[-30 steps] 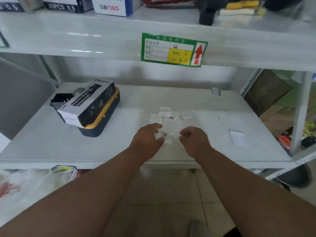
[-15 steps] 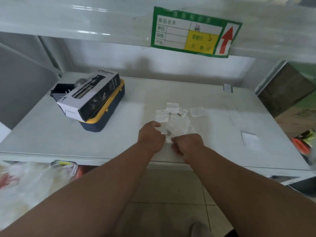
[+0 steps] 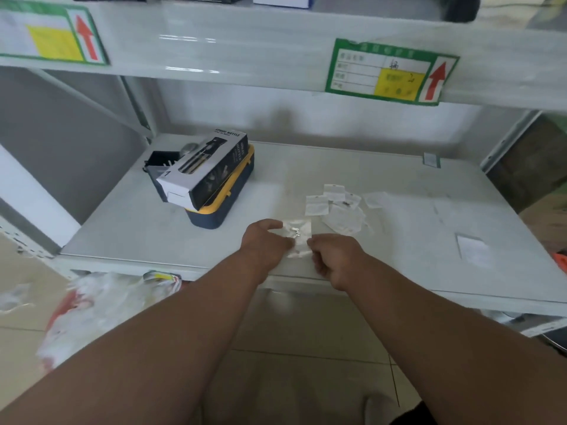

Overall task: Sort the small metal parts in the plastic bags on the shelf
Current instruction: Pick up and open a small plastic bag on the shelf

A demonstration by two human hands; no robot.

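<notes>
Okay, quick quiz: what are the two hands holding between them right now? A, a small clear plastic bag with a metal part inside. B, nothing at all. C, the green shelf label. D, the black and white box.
A: the left hand and right hand pinch a small clear bag between them, apart from the pile of bags.

On the shelf (image 3: 399, 185), the box (image 3: 202, 170) lies atop the case (image 3: 227, 204), left of the bags (image 3: 340, 207).

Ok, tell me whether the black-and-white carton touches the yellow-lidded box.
Touching. The head view shows the black-and-white carton lying tilted on top of the yellow-lidded box.
</notes>
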